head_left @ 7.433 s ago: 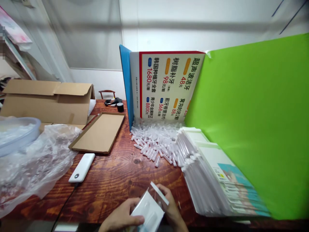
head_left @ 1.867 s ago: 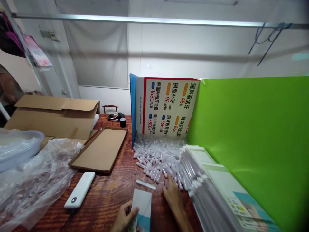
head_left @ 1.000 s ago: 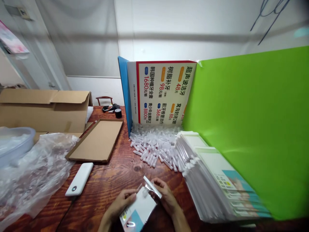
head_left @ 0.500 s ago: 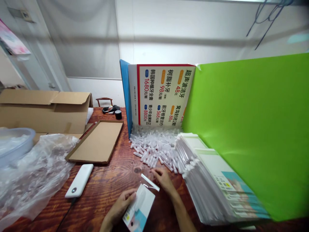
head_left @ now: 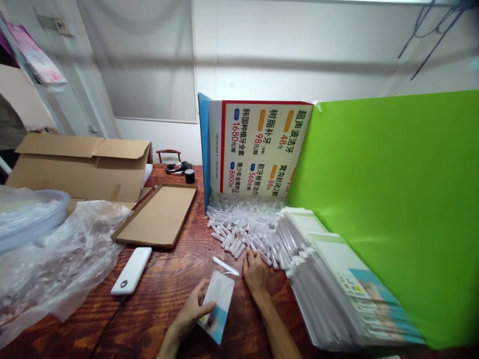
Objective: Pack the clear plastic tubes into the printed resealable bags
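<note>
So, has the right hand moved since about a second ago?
Yes: judged against the pile of plastic tubes, the right hand has moved forward, off the packet to the pile's near edge.

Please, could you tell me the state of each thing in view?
Card packet: held in left hand, sealing unclear
Right hand: at the tubes, grip unclear
Tubes: loosely heaped
Packet stack: overlapping
White power bank: lying flat, cable attached
Cardboard tray: open, flat
Plastic sheet: crumpled
Green panel: standing upright

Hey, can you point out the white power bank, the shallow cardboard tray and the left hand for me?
White power bank (head_left: 133,269): head view, middle of its top face.
Cardboard tray (head_left: 159,215): head view, bare inner bottom.
Left hand (head_left: 193,307): head view, back of the hand.
</note>
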A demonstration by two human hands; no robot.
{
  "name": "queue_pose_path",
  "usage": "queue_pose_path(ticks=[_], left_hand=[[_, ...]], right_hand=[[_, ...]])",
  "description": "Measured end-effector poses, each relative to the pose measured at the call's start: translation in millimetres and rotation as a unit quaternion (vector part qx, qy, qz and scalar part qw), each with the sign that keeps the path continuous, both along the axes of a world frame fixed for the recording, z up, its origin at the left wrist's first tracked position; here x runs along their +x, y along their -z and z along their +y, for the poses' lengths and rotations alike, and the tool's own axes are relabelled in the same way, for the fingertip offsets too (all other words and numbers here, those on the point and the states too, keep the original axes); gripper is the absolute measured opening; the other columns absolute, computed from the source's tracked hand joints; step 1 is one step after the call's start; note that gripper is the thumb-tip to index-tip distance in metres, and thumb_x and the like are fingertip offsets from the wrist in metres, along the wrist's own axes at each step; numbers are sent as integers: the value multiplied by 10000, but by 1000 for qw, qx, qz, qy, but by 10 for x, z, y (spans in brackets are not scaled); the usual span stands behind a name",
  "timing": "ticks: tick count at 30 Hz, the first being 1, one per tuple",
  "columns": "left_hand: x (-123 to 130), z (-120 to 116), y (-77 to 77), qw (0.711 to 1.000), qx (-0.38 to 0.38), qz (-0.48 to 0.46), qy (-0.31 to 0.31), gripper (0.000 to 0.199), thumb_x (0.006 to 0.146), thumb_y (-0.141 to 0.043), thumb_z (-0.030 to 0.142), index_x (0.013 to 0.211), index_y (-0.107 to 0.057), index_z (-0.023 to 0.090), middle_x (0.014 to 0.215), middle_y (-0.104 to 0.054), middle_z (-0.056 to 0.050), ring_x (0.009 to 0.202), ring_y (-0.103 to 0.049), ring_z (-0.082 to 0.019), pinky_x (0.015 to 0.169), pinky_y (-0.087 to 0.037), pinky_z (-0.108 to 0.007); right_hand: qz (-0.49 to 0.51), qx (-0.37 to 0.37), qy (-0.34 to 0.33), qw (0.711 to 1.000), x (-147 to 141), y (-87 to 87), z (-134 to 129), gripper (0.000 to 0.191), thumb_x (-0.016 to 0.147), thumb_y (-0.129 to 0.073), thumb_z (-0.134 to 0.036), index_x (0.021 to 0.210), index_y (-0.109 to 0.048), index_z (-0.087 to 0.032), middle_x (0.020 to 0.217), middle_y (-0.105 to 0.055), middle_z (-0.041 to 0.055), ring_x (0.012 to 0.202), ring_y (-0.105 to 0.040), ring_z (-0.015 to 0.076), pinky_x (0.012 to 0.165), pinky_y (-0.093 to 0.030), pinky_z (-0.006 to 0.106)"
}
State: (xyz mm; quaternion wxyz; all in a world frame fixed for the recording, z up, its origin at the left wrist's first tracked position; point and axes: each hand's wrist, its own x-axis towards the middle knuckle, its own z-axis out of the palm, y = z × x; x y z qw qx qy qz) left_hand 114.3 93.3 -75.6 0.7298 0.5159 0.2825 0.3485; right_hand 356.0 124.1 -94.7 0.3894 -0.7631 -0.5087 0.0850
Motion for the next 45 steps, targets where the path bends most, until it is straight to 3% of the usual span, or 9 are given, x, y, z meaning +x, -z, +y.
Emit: queue_pose_path(ticks=[5, 8, 11, 14, 19, 25, 35, 41, 45], left_hand=[[19, 36, 138, 999, 28, -17, 18, 753, 631, -842, 627, 1176, -575, 182, 1168, -682, -157, 1098, -634, -327, 978, -444, -389], [19, 39, 142, 999, 32, -3, 27, 728, 615, -850, 627, 1119, -604, 163, 1082, -706, -145, 1041, -649, -315, 902, -457, -354], [3, 20, 62, 999, 9, -8, 48, 701, 607, -883, 569, 1120, -634, 161, 1018, -723, -114, 980, -666, -286, 874, -459, -331], [-22, 6, -39, 996, -22, -12, 89, 731, 595, -902, 541, 1171, -663, 160, 1025, -730, -105, 959, -673, -270, 822, -473, -299], [-53, -5, -140, 992, -60, 9, 108, 827, 552, -915, 565, 1227, -691, 144, 1027, -737, -106, 932, -657, -261, 768, -477, -275], [-40, -21, -162, 992, -101, 42, 63, 603, 815, -695, 630, 1163, -752, 141, 976, -763, -107, 842, -642, -219, 755, -479, -274], [-107, -19, -99, 989, -91, 30, 110, 690, 783, -784, 530, 1328, -645, 129, 998, -746, -113, 819, -662, -207, 696, -475, -237], [-113, -13, -100, 988, -46, 20, 145, 632, 817, -761, 509, 1325, -647, 151, 1088, -713, -107, 946, -654, -235, 770, -491, -250], [-96, -19, -18, 991, -51, 21, 120, 669, 826, -741, 536, 1359, -602, 157, 968, -719, -86, 845, -664, -213, 714, -500, -248]], right_hand=[[21, 38, 8, 999, 118, -53, -140, 261, 814, -537, -192, 1048, -653, -182, 1017, -680, 148, 938, -662, 283, 808, -491, 363], [148, 49, -34, 987, 135, -69, -266, 378, 793, -601, -325, 1144, -607, -188, 847, -684, 72, 586, -622, 201, 544, -490, 315], [451, 37, -103, 886, 20, -131, -436, 579, 732, -733, -436, 1248, -551, -245, 788, -642, -14, 395, -477, 95, 368, -341, 223], [624, 35, -116, 772, -174, -227, -581, 597, 657, -840, -411, 1168, -583, -242, 769, -627, -31, 464, -538, 98, 408, -357, 198], [691, 34, -96, 715, -375, -268, -693, 588, 663, -843, -433, 1155, -597, -226, 625, -610, -55, 479, -536, 109, 463, -378, 198], [679, 25, -120, 723, -378, -199, -723, 542, 656, -857, -431, 1098, -613, -233, 606, -595, -65, 505, -519, 103, 501, -382, 198], [603, -4, -198, 773, -329, -261, -737, 426, 550, -935, -360, 825, -658, -188, 715, -632, -33, 628, -535, 119, 569, -381, 207], [386, -49, -323, 863, -230, -405, -748, 327, 689, -828, -471, 723, -727, -161, 809, -685, 5, 740, -600, 162, 662, -453, 246], [233, -21, -219, 947, 40, -462, -544, 293, 810, -685, -457, 754, -735, -174, 820, -713, 48, 784, -644, 211, 722, -508, 301]])
